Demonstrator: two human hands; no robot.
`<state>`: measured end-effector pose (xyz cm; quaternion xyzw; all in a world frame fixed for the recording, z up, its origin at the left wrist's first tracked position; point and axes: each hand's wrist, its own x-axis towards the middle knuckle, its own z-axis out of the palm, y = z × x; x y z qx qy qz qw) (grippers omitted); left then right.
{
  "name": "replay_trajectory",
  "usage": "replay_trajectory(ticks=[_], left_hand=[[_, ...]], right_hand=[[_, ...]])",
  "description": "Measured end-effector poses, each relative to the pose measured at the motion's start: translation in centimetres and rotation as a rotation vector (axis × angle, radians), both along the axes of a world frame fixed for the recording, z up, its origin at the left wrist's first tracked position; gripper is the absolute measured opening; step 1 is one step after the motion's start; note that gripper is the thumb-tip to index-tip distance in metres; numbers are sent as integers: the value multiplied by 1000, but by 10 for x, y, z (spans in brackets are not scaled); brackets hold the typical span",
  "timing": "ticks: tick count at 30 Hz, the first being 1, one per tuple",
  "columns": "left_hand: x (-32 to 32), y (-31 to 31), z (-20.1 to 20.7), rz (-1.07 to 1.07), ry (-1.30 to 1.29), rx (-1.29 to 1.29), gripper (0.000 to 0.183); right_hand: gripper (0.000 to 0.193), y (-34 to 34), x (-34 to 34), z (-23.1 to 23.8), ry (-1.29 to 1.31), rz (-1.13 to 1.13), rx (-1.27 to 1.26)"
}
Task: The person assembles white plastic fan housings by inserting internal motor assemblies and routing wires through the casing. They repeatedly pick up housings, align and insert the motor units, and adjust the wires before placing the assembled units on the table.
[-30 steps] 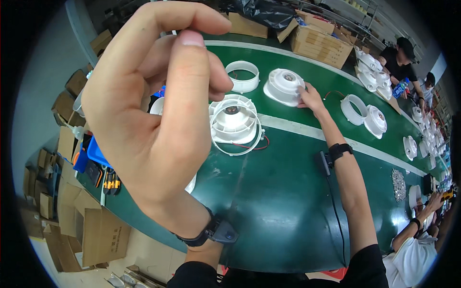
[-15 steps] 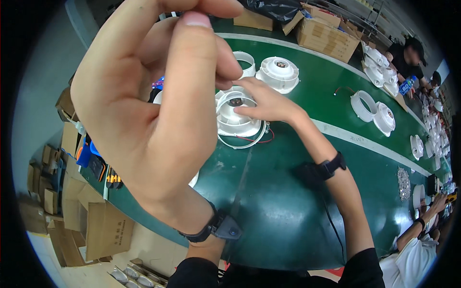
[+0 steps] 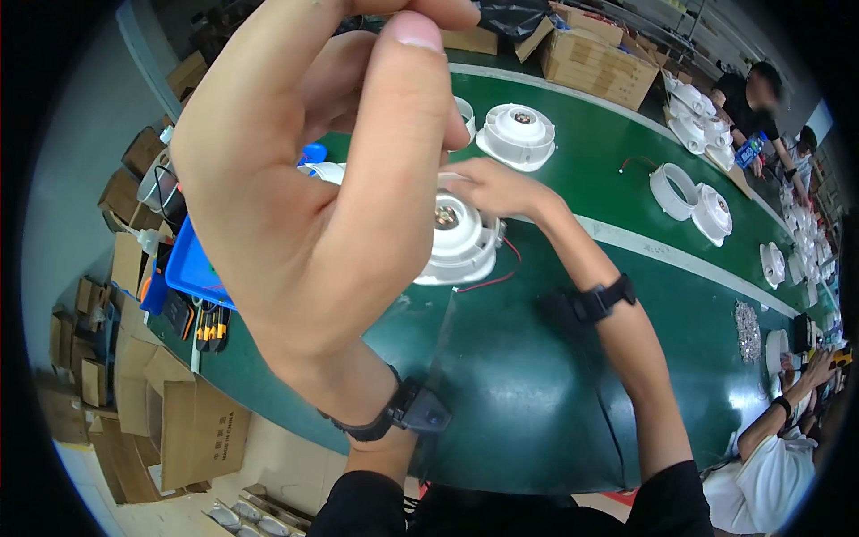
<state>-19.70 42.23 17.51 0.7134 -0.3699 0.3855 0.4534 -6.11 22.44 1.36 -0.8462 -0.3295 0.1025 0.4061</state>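
Note:
My left hand (image 3: 313, 197) is very close to the camera and covers much of the bench. Its fingers are curled and the thumb is pressed toward the forefinger; whatever they may hold cannot be made out. Beyond it, a round white plastic fan housing (image 3: 467, 240) lies on the green bench, with a metal centre and a thin red wire (image 3: 514, 264) trailing out. My right hand (image 3: 506, 190) is at the far rim of this housing, with fingers bent around it. Its fingertips are partly hidden behind my left hand.
Another white housing (image 3: 519, 134) stands farther back beside a white ring (image 3: 464, 112). To the right are a ring (image 3: 673, 191) and housing (image 3: 713, 213). A blue tray (image 3: 192, 259) and screwdrivers (image 3: 212, 327) lie left. Cardboard boxes (image 3: 599, 70) stand behind; co-workers sit at right.
The housing has shifted nearer and turned, its red wire moving with it. The clear-edged ring seen over it no longer shows. My left hand has moved right in the picture.

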Motion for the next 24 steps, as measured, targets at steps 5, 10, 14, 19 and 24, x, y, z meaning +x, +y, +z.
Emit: replay_trajectory(ticks=[5,10,14,19,24], left_hand=[[3,-3,-1,35,10,20,22],[-3,-15,4,66,61,78,22],[-7,-39,4,14,140,163,22],[-4,-60,-4,-126,293,365,38],[-26,-82,7,-296,610,517,66]], right_hand=[[34,-52,-67,11,85,66,-71],[33,-92,-106,56,163,111,-136],[42,-117,-133,95,-133,-19,132],[47,-123,-175,137,-500,-343,359],[43,-152,-195,144,-998,-395,365]])
